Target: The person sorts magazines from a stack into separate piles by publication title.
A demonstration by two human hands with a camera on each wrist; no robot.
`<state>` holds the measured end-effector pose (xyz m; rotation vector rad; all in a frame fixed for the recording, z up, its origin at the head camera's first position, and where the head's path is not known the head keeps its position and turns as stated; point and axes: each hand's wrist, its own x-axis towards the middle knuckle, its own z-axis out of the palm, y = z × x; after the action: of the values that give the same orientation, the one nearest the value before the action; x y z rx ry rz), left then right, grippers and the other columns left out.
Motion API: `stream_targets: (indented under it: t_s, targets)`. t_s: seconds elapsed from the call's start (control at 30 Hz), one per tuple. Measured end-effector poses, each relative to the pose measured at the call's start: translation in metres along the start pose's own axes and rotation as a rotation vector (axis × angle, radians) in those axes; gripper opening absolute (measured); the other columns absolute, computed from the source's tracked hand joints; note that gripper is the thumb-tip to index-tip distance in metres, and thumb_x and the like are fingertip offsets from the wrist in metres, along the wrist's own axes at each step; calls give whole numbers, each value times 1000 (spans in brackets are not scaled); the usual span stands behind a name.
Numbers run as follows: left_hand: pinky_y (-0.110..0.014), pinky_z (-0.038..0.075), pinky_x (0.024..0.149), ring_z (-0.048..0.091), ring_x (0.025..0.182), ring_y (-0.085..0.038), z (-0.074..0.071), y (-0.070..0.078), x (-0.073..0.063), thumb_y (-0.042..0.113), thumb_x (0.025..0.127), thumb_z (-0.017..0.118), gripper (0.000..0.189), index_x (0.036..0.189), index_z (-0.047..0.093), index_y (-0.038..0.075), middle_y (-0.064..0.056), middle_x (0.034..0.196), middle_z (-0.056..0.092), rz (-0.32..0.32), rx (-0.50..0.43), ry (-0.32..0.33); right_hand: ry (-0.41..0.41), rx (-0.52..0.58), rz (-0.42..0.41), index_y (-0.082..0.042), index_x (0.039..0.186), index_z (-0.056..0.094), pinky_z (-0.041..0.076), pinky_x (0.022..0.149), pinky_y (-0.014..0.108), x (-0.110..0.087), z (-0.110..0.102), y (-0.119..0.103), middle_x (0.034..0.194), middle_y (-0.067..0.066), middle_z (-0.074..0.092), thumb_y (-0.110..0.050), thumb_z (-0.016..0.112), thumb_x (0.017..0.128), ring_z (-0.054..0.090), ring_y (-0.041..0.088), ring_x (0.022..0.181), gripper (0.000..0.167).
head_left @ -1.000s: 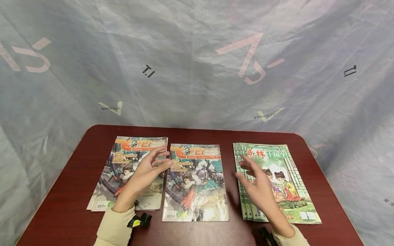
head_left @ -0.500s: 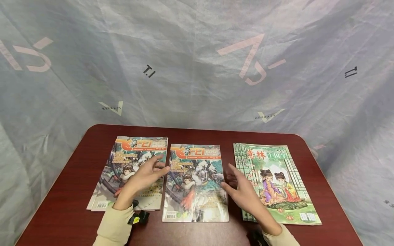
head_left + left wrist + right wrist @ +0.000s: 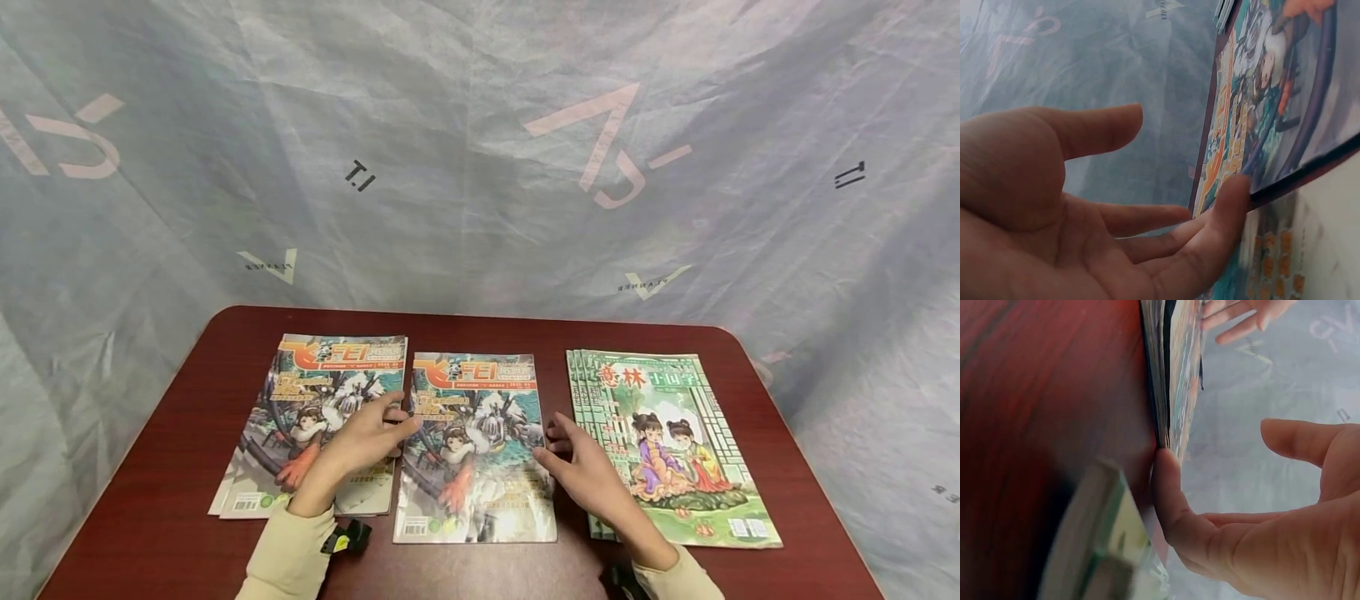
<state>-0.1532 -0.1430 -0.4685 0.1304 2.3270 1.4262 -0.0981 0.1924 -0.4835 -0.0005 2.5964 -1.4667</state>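
A glossy FEI magazine (image 3: pixel 476 458) lies in the middle of the table, a comic scene on its cover. At its left side is my left hand (image 3: pixel 367 437), above the right part of a stack of matching magazines (image 3: pixel 300 417). In the left wrist view its thumb stands away while the fingertips (image 3: pixel 1235 187) reach the middle magazine's edge. My right hand (image 3: pixel 588 475) is at the opposite side, between that magazine and the green magazines (image 3: pixel 690 433). In the right wrist view a fingertip (image 3: pixel 1166 462) meets the pages' edge, its thumb raised and apart.
The dark red table (image 3: pixel 487 329) has rounded far corners. Behind it hangs a grey printed cloth (image 3: pixel 465 167). The green magazines overlap in a slightly fanned stack, and the left stack is a little uneven at its lower left corner.
My right hand has moved left from over the green magazines to the middle magazine's right edge. My left hand has lowered slightly beside the left edge. The magazines have stayed in place.
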Motion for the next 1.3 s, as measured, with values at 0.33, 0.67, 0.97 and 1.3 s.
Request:
stream_targets:
  t_s: [0.33, 0.67, 0.97, 1.3]
  targets:
    - [-58, 57, 108, 64, 134, -51, 8, 0, 3, 25, 111, 70, 72, 161, 40, -18, -35, 148, 62, 2, 79, 62, 5, 113, 49, 19, 164, 34, 63, 98, 46, 1, 2, 0, 147, 30, 62, -11, 74, 107, 64, 45, 132, 76]
    - [-52, 63, 97, 70, 125, -47, 14, 1, 1, 12, 106, 76, 63, 155, 50, -18, -36, 148, 62, 12, 69, 83, 20, 223, 96, 18, 162, 38, 62, 88, 41, 4, 5, 5, 149, 34, 60, -7, 73, 106, 63, 45, 131, 72]
    - [-52, 62, 97, 71, 121, -43, 18, 4, 0, 12, 104, 78, 62, 155, 53, -14, -29, 139, 68, 37, 83, 58, 43, 198, 109, 18, 157, 47, 54, 73, 31, 6, 8, 7, 118, 20, 69, -4, 78, 100, 63, 24, 100, 69]
    - [-52, 62, 96, 73, 115, -40, 19, 5, -1, 7, 102, 77, 62, 154, 52, -16, -28, 136, 69, 78, 121, 56, 54, 135, -2, 16, 156, 50, 62, 88, 36, 1, 8, 5, 135, 27, 68, -3, 78, 101, 70, 37, 117, 65]
